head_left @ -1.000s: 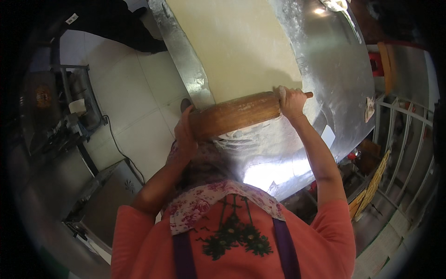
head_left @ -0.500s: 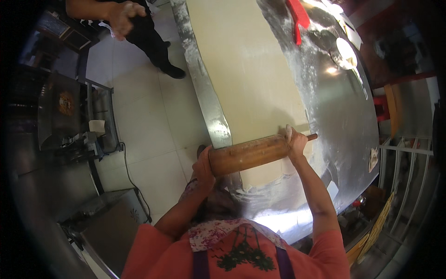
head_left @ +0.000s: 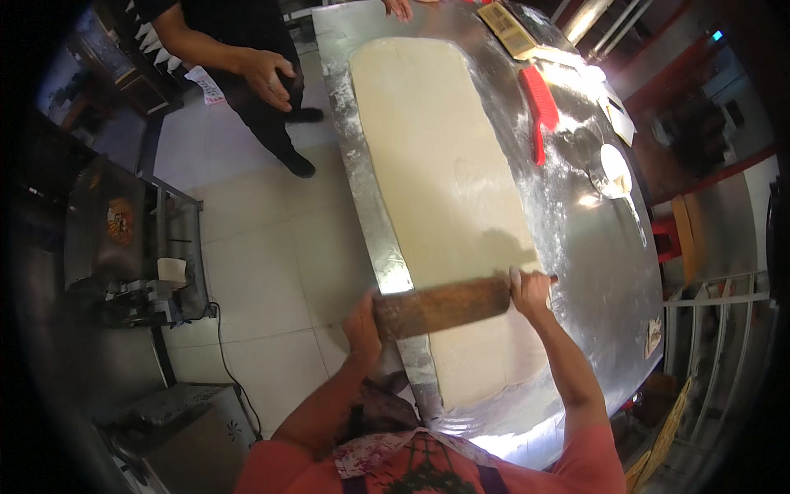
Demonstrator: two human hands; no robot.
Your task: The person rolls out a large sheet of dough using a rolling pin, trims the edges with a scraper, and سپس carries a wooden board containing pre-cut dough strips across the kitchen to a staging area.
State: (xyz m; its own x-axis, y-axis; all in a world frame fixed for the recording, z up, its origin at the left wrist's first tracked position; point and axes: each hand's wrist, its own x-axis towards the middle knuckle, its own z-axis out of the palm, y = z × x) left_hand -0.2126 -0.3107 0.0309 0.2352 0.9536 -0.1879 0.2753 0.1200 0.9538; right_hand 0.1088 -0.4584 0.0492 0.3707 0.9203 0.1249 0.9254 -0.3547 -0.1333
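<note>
A long sheet of pale dough (head_left: 444, 181) lies lengthwise on the floured metal table (head_left: 597, 263). Across its near part rests a thick wooden rolling pin (head_left: 444, 308), slightly blurred. My left hand (head_left: 362, 331) is closed round the pin's left end, beyond the table's left edge. At the other end my right hand (head_left: 531, 292) grips the handle, its tip showing past my fingers. Dough shows both beyond the pin and on the near side of it.
On the table's right side lie a red brush (head_left: 539, 107) and a metal scoop (head_left: 613, 173) with white powder. A person in dark clothes (head_left: 247, 74) stands left of the table; another hand (head_left: 398, 8) is at its far edge. A metal cabinet (head_left: 185, 436) stands lower left.
The view has tilted up, bringing the dough's far end into sight. More dough shows on the near side of the pin. My hands still hold both ends; the person's hand at left has lowered.
</note>
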